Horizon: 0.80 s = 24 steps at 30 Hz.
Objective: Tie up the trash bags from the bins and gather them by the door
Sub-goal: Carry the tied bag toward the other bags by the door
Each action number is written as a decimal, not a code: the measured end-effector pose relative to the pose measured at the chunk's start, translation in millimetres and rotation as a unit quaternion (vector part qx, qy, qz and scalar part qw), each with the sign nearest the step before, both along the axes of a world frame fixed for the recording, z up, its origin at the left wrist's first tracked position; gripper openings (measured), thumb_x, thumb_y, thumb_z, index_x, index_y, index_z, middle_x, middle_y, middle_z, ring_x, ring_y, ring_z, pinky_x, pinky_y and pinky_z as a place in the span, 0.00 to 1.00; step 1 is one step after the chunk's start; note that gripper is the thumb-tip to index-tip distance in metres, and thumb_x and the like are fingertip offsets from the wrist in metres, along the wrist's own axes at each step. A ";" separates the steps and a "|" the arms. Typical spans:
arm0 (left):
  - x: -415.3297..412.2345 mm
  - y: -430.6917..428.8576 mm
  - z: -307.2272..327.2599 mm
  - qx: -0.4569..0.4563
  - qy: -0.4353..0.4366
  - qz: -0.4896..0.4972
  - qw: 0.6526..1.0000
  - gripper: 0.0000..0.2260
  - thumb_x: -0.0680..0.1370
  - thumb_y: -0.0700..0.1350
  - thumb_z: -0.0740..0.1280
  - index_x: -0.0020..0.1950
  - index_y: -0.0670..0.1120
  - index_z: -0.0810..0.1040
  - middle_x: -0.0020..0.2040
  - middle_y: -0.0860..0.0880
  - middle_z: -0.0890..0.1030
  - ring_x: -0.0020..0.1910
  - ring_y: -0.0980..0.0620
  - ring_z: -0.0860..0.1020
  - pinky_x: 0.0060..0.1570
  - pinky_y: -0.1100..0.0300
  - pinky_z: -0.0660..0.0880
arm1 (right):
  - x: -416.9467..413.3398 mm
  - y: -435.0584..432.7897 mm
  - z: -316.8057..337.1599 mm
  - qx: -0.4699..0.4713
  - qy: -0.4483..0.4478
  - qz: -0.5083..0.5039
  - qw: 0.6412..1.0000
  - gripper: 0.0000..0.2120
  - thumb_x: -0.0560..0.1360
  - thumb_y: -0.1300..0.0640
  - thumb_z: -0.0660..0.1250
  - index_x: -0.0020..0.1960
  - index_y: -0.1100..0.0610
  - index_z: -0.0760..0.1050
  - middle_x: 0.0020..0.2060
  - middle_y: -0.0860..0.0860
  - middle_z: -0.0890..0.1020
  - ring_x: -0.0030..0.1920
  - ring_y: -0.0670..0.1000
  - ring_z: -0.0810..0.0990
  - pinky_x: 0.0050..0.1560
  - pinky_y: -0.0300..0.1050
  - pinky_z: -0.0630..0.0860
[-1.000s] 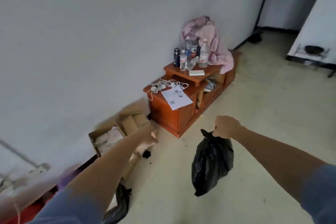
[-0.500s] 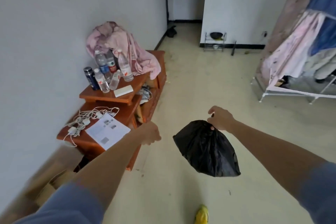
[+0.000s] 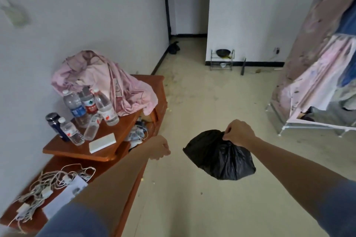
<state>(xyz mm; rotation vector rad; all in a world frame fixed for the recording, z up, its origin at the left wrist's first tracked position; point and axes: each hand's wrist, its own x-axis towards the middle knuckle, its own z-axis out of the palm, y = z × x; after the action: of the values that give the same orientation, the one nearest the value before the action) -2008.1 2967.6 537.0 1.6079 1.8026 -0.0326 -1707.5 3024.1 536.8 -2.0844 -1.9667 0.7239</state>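
Note:
A full black trash bag [image 3: 219, 157] hangs in the air at centre right, swung out to the left of its gathered neck. My right hand [image 3: 238, 132] is shut on that neck at the bag's top. My left hand [image 3: 159, 147] is stretched forward to the left of the bag, fingers loosely curled, holding nothing, apart from the bag. Far down the room, another black bag [image 3: 174, 47] lies on the floor by the dark doorway.
A low wooden cabinet [image 3: 123, 131] runs along the left wall with water bottles [image 3: 105, 108], a pink cloth [image 3: 107, 81], cables [image 3: 50, 184] and a paper. A clothes rack [image 3: 316, 90] stands at the right. A small metal rack [image 3: 222, 59] sits by the far wall.
My view has turned from the cardboard box and cabinet toward the corridor and moved forward. The bag has swung up to the left in my right hand. My left hand has left the box.

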 end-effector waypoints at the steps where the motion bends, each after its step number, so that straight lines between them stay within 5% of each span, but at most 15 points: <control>1: -0.9 26.4 -1.5 0.000 0.003 -0.006 1.000 0.10 0.76 0.47 0.68 0.52 0.42 0.79 0.44 0.44 0.82 0.40 0.48 0.81 0.40 0.58 0.78 | -0.3 25.4 0.3 0.011 -0.002 0.001 1.000 0.02 0.66 0.56 0.75 0.36 0.54 0.83 0.33 0.49 0.84 0.35 0.50 0.81 0.32 0.40 0.73; 11: -11.7 334.4 0.8 0.032 0.021 -0.067 0.997 0.07 0.77 0.45 0.67 0.48 0.43 0.79 0.49 0.42 0.83 0.42 0.48 0.79 0.46 0.54 0.78 | -1.4 301.0 13.1 0.052 0.008 -0.046 0.998 0.07 0.70 0.56 0.72 0.34 0.48 0.78 0.30 0.45 0.81 0.33 0.45 0.78 0.29 0.39 0.69; 14: -6.3 427.6 21.9 0.051 0.011 -0.073 0.996 0.06 0.77 0.44 0.67 0.43 0.42 0.79 0.42 0.43 0.82 0.39 0.48 0.79 0.39 0.55 0.77 | 7.2 380.1 28.5 0.070 0.021 -0.069 0.995 0.06 0.69 0.54 0.72 0.34 0.48 0.78 0.31 0.44 0.81 0.33 0.44 0.77 0.28 0.39 0.68; 18: 11.5 536.4 32.4 0.040 0.009 -0.091 0.995 0.10 0.78 0.46 0.67 0.53 0.40 0.80 0.49 0.41 0.84 0.42 0.48 0.81 0.44 0.55 0.79 | 21.2 481.8 31.9 0.069 0.036 -0.088 0.993 0.06 0.68 0.55 0.73 0.33 0.48 0.79 0.30 0.44 0.81 0.33 0.44 0.78 0.27 0.39 0.68; 24: 38.1 713.7 16.6 0.049 0.010 -0.084 0.995 0.11 0.78 0.46 0.66 0.54 0.40 0.79 0.50 0.40 0.83 0.42 0.47 0.81 0.47 0.53 0.80 | 36.0 665.4 10.2 0.065 0.070 -0.070 0.993 0.06 0.68 0.56 0.74 0.34 0.49 0.81 0.30 0.46 0.83 0.32 0.46 0.80 0.28 0.39 0.71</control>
<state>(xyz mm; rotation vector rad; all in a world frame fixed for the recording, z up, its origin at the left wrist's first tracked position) -1970.1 3681.4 553.6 1.8312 1.7032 -0.0368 -1671.5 3689.5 547.0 -2.0131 -1.7256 0.6760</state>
